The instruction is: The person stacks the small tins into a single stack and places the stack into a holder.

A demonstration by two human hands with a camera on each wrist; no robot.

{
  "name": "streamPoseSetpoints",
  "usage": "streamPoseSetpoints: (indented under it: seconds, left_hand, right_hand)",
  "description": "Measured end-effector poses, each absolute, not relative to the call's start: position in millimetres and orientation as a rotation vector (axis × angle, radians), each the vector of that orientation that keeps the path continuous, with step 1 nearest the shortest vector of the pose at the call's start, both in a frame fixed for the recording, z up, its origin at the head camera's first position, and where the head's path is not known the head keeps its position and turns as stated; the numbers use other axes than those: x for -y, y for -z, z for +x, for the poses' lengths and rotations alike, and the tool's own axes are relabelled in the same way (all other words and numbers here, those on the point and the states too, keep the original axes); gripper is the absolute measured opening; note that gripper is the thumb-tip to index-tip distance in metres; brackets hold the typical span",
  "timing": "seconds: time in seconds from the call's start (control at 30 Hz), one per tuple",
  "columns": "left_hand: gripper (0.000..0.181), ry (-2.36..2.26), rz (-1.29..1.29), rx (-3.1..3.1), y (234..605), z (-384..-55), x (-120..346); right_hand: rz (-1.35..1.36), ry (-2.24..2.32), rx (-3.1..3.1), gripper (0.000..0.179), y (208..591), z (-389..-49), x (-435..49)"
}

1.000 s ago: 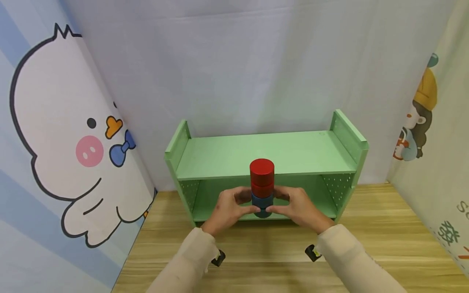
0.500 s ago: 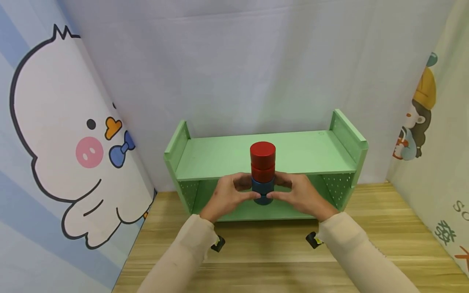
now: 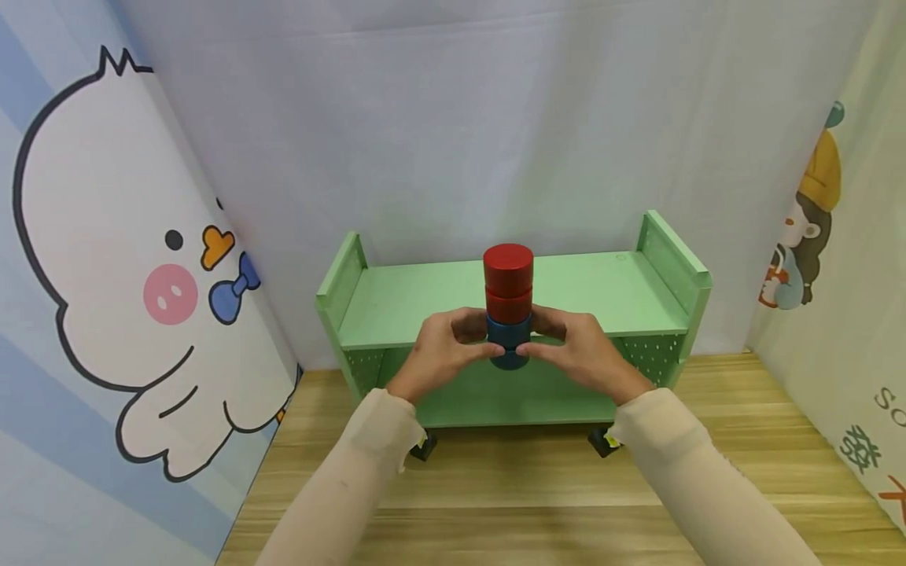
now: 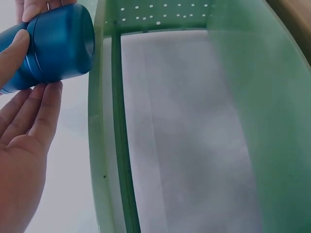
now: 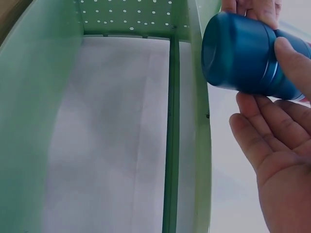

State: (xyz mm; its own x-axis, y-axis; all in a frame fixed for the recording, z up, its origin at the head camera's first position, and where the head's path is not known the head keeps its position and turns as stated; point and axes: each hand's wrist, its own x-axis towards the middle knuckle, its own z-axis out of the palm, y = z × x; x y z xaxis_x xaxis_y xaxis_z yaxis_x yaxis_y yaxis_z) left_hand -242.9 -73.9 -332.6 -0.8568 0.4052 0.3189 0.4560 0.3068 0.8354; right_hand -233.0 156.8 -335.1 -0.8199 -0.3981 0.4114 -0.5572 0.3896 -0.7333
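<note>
A small blue canister (image 3: 509,332), round with a seam below its middle, is held up in front of the shelf. Stacked upright on it is a matching red canister (image 3: 508,283), also with a seam. My left hand (image 3: 446,346) grips the blue canister from the left, thumb at the front and fingers behind. From the right, my right hand (image 3: 582,350) grips it the same way, the two thumb tips close together. In both wrist views the smooth rounded bottom of the blue canister (image 4: 63,41) shows.
A green two-level shelf (image 3: 432,295) with raised side panels stands on the wood-grain table (image 3: 510,503), behind the hands. Its lower side walls have rows of small holes. A pale curtain (image 3: 453,141) hangs behind it, and printed cloths (image 3: 92,259) hang at both sides.
Both hands have raised the stacked canisters steadily, from in front of the lower level until the red one overlaps the top shelf board in the head view. The grip stays the same.
</note>
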Motion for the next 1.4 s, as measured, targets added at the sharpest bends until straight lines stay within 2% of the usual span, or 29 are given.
streamPoseSetpoints:
  seconds: [0.83,1.4]
  left_hand:
    - [0.051,1.597,-0.706,2.479,327.7,-264.8,59.5]
    - [0.052,1.578,-0.599,2.418,331.4,-266.9,50.0]
  right_hand:
    - [0.786,-1.399,2.501,0.059,327.8,-260.4,-154.1]
    - [0.761,-1.391,2.547,0.060,324.0,-270.7,-147.9]
